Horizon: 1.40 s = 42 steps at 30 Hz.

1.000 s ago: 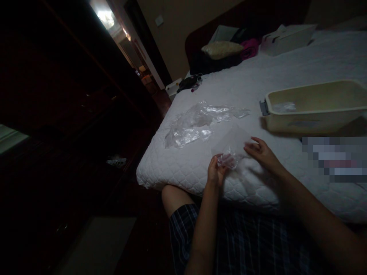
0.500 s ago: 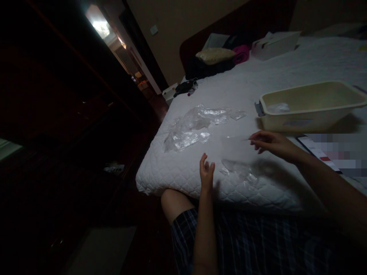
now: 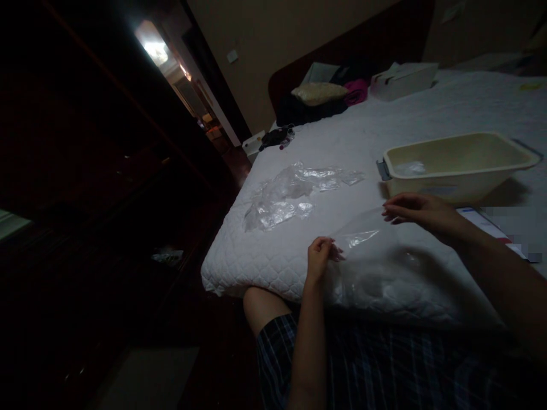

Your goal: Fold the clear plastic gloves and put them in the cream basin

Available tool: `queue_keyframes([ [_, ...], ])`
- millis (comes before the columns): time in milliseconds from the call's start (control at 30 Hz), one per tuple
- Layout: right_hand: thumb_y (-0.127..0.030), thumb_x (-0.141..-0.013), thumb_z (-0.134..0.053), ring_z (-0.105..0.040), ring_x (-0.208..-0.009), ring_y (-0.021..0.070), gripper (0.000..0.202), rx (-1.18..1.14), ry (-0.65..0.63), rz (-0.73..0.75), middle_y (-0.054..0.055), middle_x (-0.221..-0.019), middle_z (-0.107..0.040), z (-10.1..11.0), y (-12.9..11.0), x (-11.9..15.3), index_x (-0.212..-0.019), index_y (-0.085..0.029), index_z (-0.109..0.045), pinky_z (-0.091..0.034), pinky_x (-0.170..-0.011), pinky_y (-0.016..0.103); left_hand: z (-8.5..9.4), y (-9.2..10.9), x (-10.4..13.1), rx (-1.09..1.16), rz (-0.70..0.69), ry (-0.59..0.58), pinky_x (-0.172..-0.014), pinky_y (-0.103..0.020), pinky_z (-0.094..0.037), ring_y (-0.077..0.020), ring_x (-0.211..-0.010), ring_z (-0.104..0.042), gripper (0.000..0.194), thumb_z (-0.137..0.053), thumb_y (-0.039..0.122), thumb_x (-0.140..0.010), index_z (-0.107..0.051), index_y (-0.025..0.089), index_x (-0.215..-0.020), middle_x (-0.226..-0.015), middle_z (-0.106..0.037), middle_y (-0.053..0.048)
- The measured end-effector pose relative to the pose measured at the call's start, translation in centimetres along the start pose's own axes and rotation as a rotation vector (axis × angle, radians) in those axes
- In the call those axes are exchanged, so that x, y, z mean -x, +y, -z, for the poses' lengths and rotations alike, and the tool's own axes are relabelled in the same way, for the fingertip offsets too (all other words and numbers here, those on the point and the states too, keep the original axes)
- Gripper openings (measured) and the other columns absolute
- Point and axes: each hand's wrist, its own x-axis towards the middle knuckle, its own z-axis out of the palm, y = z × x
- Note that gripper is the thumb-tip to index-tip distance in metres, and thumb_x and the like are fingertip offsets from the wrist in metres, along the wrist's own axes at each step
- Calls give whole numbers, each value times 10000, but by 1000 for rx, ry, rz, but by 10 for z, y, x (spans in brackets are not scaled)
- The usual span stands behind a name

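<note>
A clear plastic bag (image 3: 363,238) is stretched between my two hands above the near edge of the white quilted bed (image 3: 256,259). My left hand (image 3: 321,256) pinches its left corner. With thumb and fingers together, my right hand (image 3: 410,209) grips the upper right corner. Beyond them several crumpled clear plastic bags (image 3: 284,199) lie in a loose pile on the bed. A cream plastic bin (image 3: 453,188) with grey handles stands just past my right hand, with some clear plastic (image 3: 410,168) inside at its left end.
A flat device with a lit screen (image 3: 487,228) lies right of my right hand. Toward the headboard are a white box (image 3: 404,82), a beige pillow (image 3: 319,93), a pink roll (image 3: 355,92) and dark cloth. My knee (image 3: 262,307) touches the bed edge.
My left hand has moved right and closed on the bag, which is now spread between both hands. The view has shifted slightly.
</note>
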Motion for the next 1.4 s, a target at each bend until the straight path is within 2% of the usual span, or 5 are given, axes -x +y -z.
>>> queue_keyframes([
  [167,-340,-600,-822,-680,-794,198,405,-95,78,-116,78,-925,-726,-4,21,-6,-959,-219,-679,-566,-664,313,3,4,-1,47,20,70,-464,-211,-430,-91,-435,-559,468,-720,585,-625,-543,171,-752,-578,-607,30],
  [433,-470,-543,-817,-656,-724,230,345,205,-204,-51,73,-738,-727,-20,51,-11,-733,-194,-737,-521,-691,373,7,4,0,0,86,84,-433,-198,-394,-105,-420,-570,423,-693,549,-628,-542,179,-765,-543,-605,34],
  [700,-554,-506,-816,-627,-651,181,459,56,-95,-120,57,-676,-676,-16,42,-23,-693,-163,-664,-512,-611,323,11,1,6,-149,183,-58,-506,-235,-460,-122,-460,-598,478,-774,576,-579,-608,151,-723,-580,-663,-30],
  [933,-526,-648,-728,-525,-422,121,393,328,-122,17,0,-559,-597,-22,27,-58,-788,-169,-642,-394,-390,243,3,-4,3,-67,262,-118,-501,-240,-490,-158,-514,-656,549,-724,655,-626,-592,148,-788,-707,-713,-80],
  [1400,-350,-636,-745,-571,-543,143,218,596,-69,110,-27,-634,-637,-52,91,-129,-778,-222,-640,-418,-577,273,31,-21,-7,16,185,140,-626,-232,-516,-119,-685,-641,508,-805,389,-649,-615,177,-1069,-912,-680,-41],
])
